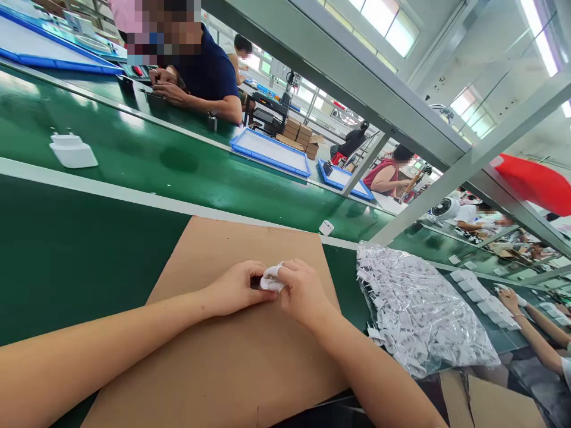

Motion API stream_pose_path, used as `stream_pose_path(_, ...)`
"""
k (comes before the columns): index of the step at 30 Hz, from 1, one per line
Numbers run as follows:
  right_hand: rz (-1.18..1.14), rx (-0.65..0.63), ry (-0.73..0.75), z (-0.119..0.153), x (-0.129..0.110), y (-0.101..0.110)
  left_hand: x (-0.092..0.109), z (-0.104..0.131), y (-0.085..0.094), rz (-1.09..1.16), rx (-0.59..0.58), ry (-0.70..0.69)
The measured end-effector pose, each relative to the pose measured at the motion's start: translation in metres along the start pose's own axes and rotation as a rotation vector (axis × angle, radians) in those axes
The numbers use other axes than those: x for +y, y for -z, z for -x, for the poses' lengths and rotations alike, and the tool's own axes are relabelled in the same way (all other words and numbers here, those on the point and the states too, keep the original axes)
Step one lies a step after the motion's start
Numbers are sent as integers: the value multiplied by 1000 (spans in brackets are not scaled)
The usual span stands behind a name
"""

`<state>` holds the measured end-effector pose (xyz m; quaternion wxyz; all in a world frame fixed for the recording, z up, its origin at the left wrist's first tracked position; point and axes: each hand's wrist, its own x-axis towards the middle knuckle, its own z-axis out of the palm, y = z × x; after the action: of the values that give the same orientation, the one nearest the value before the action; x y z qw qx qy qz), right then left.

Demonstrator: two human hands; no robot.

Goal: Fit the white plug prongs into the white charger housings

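Over the cardboard sheet (214,356), both my hands meet around a small white plastic piece (270,279). My left hand (234,288) pinches it from the left, thumb below and fingers above. From the right, my right hand (303,291) has its fingers curled over the same piece and covers much of it, so its exact kind is hard to make out. A clear plastic bag (419,309) full of white plastic parts lies to the right of my right hand.
Beyond the cardboard runs a green conveyor belt (178,169), carrying a white plug charger (72,150) and a small white part (326,227). A metal post (428,190) slants up on the right. Another person's hands (510,300) work beside rows of white pieces (484,297). A person (214,77) sits across the belt.
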<state>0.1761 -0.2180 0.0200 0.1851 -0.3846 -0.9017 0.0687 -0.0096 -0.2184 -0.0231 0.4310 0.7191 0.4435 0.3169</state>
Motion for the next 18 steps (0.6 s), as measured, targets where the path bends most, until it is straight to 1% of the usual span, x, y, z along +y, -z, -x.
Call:
stream_pose_path(3,4,43,-19,1,-3,-1,-1,-1,5,25,-59,-13)
stream_pose_path(5,-4,68,-41,1,-5,-1,-2,-1,5,45,-68,-30)
stream_pose_path(7,-14,73,-54,1,-7,0,-4,0,4,56,-60,-44)
stream_pose_path(12,-41,35,-119,1,-10,3,-5,4,0,45,-17,-39)
stream_pose_path(14,-69,61,-149,3,-12,1,-3,4,-2,25,-1,-49)
stream_pose_path(18,-139,163,-250,9,-16,-9,1,5,-5,-97,51,-86)
